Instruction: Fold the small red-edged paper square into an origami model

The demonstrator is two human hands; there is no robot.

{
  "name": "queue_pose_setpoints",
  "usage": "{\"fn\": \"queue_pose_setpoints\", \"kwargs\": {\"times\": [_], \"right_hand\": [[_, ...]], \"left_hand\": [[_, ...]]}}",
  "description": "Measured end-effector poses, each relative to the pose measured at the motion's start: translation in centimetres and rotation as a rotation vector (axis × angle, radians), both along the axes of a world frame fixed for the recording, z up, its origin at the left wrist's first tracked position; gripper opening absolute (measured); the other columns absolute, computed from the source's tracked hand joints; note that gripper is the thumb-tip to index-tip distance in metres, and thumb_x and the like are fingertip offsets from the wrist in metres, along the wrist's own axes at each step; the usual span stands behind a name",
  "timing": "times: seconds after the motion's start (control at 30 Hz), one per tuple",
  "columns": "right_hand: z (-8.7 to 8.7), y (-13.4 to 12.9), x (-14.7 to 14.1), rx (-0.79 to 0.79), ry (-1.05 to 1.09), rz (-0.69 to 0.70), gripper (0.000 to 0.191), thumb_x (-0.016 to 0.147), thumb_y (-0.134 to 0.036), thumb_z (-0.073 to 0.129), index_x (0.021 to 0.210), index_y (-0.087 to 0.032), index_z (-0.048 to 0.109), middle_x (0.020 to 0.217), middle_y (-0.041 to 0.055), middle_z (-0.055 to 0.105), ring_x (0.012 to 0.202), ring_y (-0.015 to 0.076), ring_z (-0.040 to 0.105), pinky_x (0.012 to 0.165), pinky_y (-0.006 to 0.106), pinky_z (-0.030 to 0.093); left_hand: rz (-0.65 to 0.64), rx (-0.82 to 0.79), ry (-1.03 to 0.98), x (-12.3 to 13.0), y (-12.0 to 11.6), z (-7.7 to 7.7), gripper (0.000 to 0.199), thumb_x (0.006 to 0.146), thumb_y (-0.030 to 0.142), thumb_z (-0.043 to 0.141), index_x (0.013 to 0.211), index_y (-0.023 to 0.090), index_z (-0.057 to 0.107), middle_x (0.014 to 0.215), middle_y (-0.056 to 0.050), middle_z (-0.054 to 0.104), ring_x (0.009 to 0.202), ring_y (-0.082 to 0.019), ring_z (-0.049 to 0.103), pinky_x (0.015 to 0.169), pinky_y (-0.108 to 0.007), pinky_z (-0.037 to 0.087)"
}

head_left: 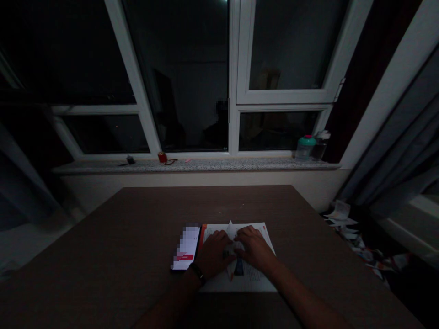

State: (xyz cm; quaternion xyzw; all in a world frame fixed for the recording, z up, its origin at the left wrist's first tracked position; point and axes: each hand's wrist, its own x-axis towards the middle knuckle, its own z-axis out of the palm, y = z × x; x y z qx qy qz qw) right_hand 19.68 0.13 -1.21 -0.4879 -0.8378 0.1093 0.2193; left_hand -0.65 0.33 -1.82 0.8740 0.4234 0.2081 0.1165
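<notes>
A printed sheet or magazine (255, 284) with text, an orange left edge and a dark blue picture lies flat on the table. Both hands are over its middle, around a folded piece of paper (236, 247) whose pointed tip sticks up beyond my fingers. My left hand (215, 250), with a dark band on its wrist, has bent fingers pressed on the paper's left side. From the right, my right hand (254, 248) pinches the same paper, thumb and fingers curled inward. Dim light and the fingers hide most of its folds. A phone (187, 249) with a lit screen lies left of my left hand.
The brown table (137, 237) reaches almost to the wall below a window. On the granite sill (206, 165) stand a red can (162, 157), a small dark item, and a teal-lidded container (305, 147). Crumpled papers (356, 242) are heaped beyond the table's right edge.
</notes>
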Motion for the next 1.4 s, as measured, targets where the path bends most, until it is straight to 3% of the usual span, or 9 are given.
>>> {"fn": "queue_pose_setpoints", "kwargs": {"times": [0.27, 0.4, 0.6, 0.8, 1.07, 1.23, 1.4], "right_hand": [[0.5, -0.5, 0.4, -0.023, -0.004, 0.068, 0.051, 0.069, -0.035, 0.079, 0.116, -0.022, 0.065, 0.126, 0.0089, 0.058, 0.122, 0.0284, 0.044, 0.104, 0.040, 0.032], [0.8, -0.7, 0.5, -0.023, -0.015, 0.085, 0.049, 0.070, -0.035, 0.077, 0.116, -0.022, 0.064, 0.132, 0.0090, 0.055, 0.127, 0.0290, 0.040, 0.108, 0.041, 0.029], [0.9, -0.8, 0.6, -0.035, -0.011, 0.130, 0.046, 0.076, -0.033, 0.073, 0.120, -0.021, 0.062, 0.130, 0.0091, 0.059, 0.123, 0.0281, 0.044, 0.107, 0.041, 0.030], [0.4, -0.6, 0.5, -0.037, -0.004, 0.094, 0.049, 0.077, -0.038, 0.072, 0.121, -0.019, 0.061, 0.131, 0.0101, 0.058, 0.123, 0.0285, 0.044, 0.107, 0.040, 0.031], [0.3, -0.6, 0.6, -0.039, 0.004, 0.079, 0.055, 0.074, -0.034, 0.074, 0.125, -0.020, 0.059, 0.133, 0.0099, 0.055, 0.127, 0.0280, 0.040, 0.109, 0.040, 0.029], [0.4, -0.4, 0.6, 0.024, 0.009, 0.118, 0.039, 0.077, -0.026, 0.070, 0.116, -0.024, 0.064, 0.123, 0.0064, 0.058, 0.120, 0.0255, 0.043, 0.105, 0.039, 0.031], [0.1, -0.3, 0.5, 0.038, -0.002, 0.129, 0.035, 0.082, -0.020, 0.064, 0.116, -0.025, 0.066, 0.117, 0.0059, 0.059, 0.115, 0.0246, 0.045, 0.101, 0.039, 0.034]], "left_hand": [[-0.040, 0.034, 0.024, -0.1, -0.3, 0.6, 0.045, 0.074, 0.049, 0.077, 0.106, 0.022, 0.060, 0.110, -0.006, 0.056, 0.101, -0.027, 0.050, 0.086, -0.039, 0.040], [-0.048, 0.035, 0.039, -0.2, -0.3, 0.8, 0.053, 0.069, 0.052, 0.080, 0.108, 0.022, 0.058, 0.110, -0.005, 0.055, 0.101, -0.027, 0.050, 0.085, -0.039, 0.040], [-0.053, 0.043, 0.028, -0.3, 0.0, 0.4, 0.039, 0.085, 0.053, 0.066, 0.108, 0.023, 0.060, 0.110, -0.006, 0.055, 0.100, -0.026, 0.049, 0.086, -0.038, 0.039], [-0.081, 0.040, 0.028, -0.4, 0.2, 0.4, 0.041, 0.090, 0.058, 0.059, 0.109, 0.022, 0.061, 0.109, -0.006, 0.055, 0.099, -0.024, 0.049, 0.086, -0.036, 0.040], [-0.092, 0.025, 0.031, -0.8, 0.4, 0.3, 0.044, 0.080, 0.043, 0.076, 0.115, 0.023, 0.057, 0.121, -0.005, 0.056, 0.109, -0.026, 0.049, 0.094, -0.040, 0.039], [-0.037, 0.018, 0.072, -1.1, 0.6, 0.8, 0.032, 0.086, 0.029, 0.069, 0.115, 0.023, 0.058, 0.116, -0.003, 0.058, 0.107, -0.024, 0.050, 0.093, -0.039, 0.039], [-0.007, 0.024, 0.070, -1.2, 0.8, 0.8, 0.021, 0.088, 0.023, 0.064, 0.109, 0.023, 0.060, 0.110, -0.004, 0.058, 0.103, -0.023, 0.051, 0.090, -0.037, 0.041]]}}
